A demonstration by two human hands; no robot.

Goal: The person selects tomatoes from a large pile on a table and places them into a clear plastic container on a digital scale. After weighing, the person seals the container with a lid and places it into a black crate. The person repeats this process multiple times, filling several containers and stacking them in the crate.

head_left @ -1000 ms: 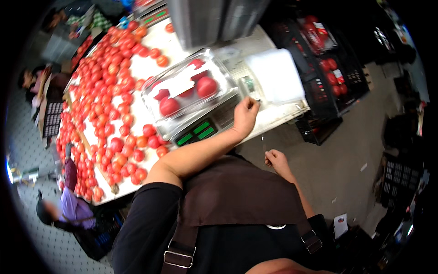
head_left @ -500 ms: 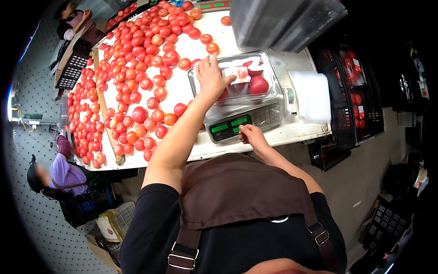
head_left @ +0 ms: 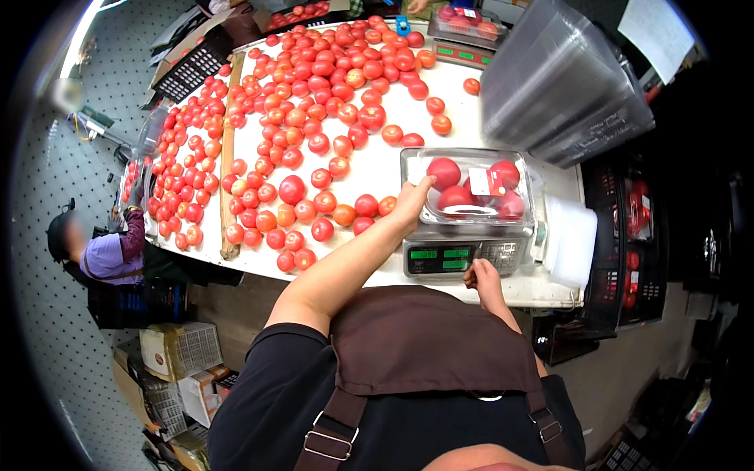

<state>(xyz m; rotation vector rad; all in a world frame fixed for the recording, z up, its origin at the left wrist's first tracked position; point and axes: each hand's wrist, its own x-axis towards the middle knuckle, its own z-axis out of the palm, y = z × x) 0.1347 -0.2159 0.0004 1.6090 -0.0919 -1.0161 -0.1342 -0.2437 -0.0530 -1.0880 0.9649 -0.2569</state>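
Nearest, below the frame's centre, the right hand (head_left: 487, 284) is at the lower edge of the scale (head_left: 440, 261), its fingers curled narrow, with nothing visibly held. Just beyond, the left hand (head_left: 412, 207) is at the left side of the clear tomato pack (head_left: 469, 215), thumb over the rim; its other fingers are hidden, so I cannot tell whether they grip. The pack sits on the scale right of centre, a label (head_left: 486, 181) on top. It probably handles moderately heavy, its plastic thin, smooth and slippery, the tomatoes easily bruised; opposite sides, supported low, seem the best hold. Farther off, loose tomatoes (head_left: 324, 202) spread leftward; stacked clear containers (head_left: 550, 82) stand upper right.
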